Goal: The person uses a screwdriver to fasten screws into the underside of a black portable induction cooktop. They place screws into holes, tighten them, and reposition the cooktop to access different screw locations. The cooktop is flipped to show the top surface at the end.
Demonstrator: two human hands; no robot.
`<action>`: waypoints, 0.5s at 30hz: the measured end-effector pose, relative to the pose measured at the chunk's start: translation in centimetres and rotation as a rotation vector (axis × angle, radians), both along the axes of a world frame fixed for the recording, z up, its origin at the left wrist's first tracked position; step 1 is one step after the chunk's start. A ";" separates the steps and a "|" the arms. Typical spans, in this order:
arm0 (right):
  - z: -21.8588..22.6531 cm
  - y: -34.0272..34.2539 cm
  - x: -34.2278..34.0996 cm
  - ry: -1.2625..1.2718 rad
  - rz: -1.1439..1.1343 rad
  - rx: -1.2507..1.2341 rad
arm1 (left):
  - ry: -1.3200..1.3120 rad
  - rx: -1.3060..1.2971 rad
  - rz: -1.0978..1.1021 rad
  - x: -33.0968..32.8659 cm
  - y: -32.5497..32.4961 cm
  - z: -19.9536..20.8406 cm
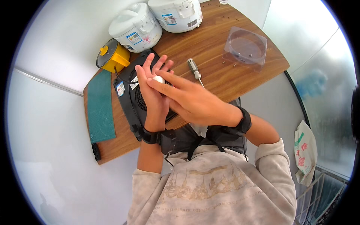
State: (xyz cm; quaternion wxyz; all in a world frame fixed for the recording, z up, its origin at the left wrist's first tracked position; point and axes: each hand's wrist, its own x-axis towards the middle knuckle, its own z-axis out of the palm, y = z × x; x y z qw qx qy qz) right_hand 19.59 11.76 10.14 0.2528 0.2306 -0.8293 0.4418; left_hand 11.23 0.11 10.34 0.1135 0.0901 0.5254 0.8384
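Observation:
My left hand [151, 84] is raised over the near side of the table, its fingers stretched out and spread. Against its palm, my right hand [198, 99] pinches a small white rounded object [159, 79] between its fingers; its kind is hard to make out. Beneath both hands lies a flat black appliance [125, 101] with a round vent grille and a cord, partly covered by my hands and forearm. Just beyond my right hand, a screwdriver [193, 68] with a grey handle rests on the wood.
Two white rice cookers [137, 28] stand at the back, with a yellow lidded pot [114, 56] before them. A green cutting mat [100, 107] lies at the left. On the right, a clear plastic tray [258, 47] holds a few screws, with more scattered nearby on the wooden table [213, 41].

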 end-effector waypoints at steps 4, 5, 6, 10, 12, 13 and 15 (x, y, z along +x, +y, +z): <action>0.8 1.0 -1.4 0.139 -0.106 0.071 | -0.033 0.028 -0.137 -1.0 -0.6 -1.2; 1.1 1.2 -1.5 0.149 -0.084 0.086 | -0.031 0.028 -0.200 -1.2 -0.8 -1.1; 1.4 1.1 -1.6 0.151 -0.118 0.100 | -0.029 0.027 -0.265 -1.4 -1.0 -1.0; 2.7 1.2 -1.8 0.122 -0.118 0.122 | 0.014 0.109 -0.508 -2.6 -1.8 -2.0; 2.5 1.4 -2.4 0.044 -0.087 0.169 | 0.115 0.110 -0.437 -1.7 -1.8 -3.1; 2.6 1.3 -2.5 0.076 -0.113 0.217 | 0.143 0.073 -0.409 -1.7 -1.8 -3.3; 2.8 1.2 -2.7 0.140 -0.168 0.315 | 0.171 -0.039 -0.360 -1.7 -1.7 -3.6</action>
